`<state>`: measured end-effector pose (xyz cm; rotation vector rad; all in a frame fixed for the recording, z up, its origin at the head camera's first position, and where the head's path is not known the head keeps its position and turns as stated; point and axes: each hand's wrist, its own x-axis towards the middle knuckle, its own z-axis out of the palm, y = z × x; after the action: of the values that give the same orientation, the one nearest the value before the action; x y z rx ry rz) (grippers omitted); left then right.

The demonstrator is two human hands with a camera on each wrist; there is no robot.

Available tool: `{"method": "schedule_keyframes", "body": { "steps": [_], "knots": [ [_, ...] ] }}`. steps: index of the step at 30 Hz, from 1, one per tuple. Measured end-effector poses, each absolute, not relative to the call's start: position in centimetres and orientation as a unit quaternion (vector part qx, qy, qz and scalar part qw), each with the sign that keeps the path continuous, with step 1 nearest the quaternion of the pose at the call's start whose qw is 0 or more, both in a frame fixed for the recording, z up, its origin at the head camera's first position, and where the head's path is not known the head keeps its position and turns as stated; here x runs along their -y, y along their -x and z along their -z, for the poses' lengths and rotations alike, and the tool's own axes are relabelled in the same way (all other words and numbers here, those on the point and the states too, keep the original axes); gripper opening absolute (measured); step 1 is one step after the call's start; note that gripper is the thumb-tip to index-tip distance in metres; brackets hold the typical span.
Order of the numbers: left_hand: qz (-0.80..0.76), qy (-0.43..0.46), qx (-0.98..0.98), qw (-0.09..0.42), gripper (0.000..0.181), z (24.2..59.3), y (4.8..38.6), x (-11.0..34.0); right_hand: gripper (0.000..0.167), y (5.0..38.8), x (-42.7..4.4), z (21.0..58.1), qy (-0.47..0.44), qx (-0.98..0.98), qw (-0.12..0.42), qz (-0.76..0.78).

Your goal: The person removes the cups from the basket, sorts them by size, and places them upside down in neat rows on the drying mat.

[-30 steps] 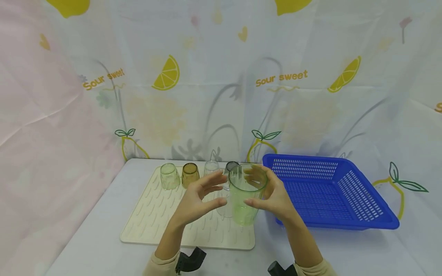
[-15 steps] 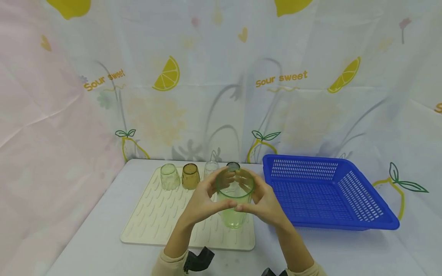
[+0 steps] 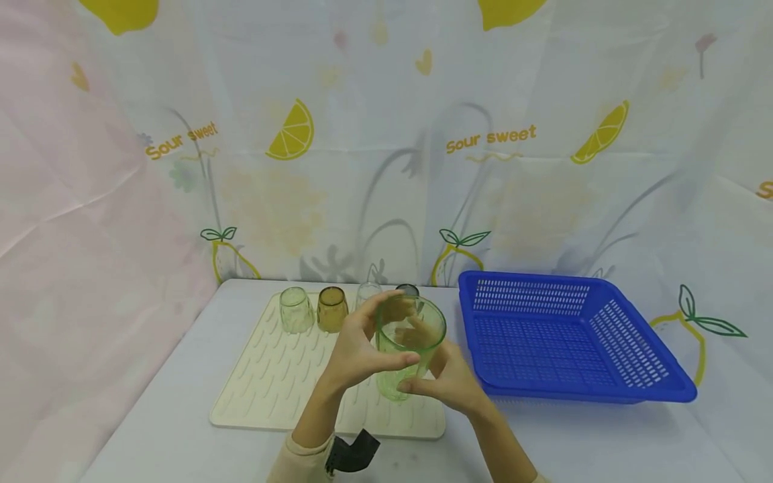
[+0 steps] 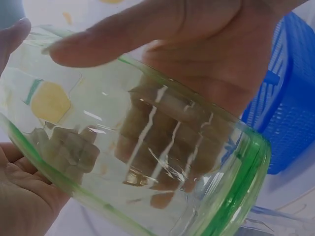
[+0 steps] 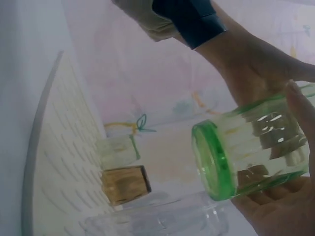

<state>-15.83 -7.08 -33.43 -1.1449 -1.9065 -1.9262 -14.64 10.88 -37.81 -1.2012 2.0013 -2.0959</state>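
A tall green-tinted drinking glass (image 3: 395, 382) is held above the mat's right part, its wide rim up. My left hand (image 3: 360, 352) curls round its upper part, thumb across the near side. Lower down, my right hand (image 3: 448, 381) grips the other side with its thumb near the base. The thick green base (image 5: 216, 162) shows in the right wrist view, and the left fingers show through the wall of the glass (image 4: 88, 177) in the left wrist view.
On the cream ridged mat (image 3: 266, 382) stand a small green glass (image 3: 296, 310), an amber glass (image 3: 332, 310), a clear glass (image 3: 367, 293) and a dark glass (image 3: 408, 290), partly hidden. Another clear glass (image 5: 162, 219) lies close below the held one. A blue basket (image 3: 574, 392) stands right.
The green glass has moved left, from the right hand alone into both hands. The left hand has closed round it, and the right hand has slid lower on its side.
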Motion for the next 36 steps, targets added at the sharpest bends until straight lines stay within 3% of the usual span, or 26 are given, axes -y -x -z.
{"method": "schedule_keyframes", "body": {
  "steps": [4,11,20,26,36],
  "knots": [
    [0.652,0.388,0.644,0.101,0.086,33.2,16.0,6.9,0.08,14.4,-10.6,39.0,0.353,-0.643,0.026,0.679],
    [0.666,0.4,0.621,0.106,0.087,32.8,16.2,7.0,0.061,14.3,-10.5,41.3,0.335,-0.622,0.074,0.704],
    [0.678,0.431,0.587,0.102,0.081,33.2,16.5,8.9,0.065,14.2,-12.2,41.4,0.3,-0.59,0.093,0.744],
    [0.676,0.417,0.602,0.086,0.077,34.0,16.3,10.7,0.067,14.2,-14.4,40.2,0.283,-0.565,0.064,0.773],
    [0.628,0.316,0.711,-0.015,0.083,35.1,14.9,11.7,0.056,15.4,-16.6,36.7,0.326,-0.539,-0.017,0.776]
  ]
}}
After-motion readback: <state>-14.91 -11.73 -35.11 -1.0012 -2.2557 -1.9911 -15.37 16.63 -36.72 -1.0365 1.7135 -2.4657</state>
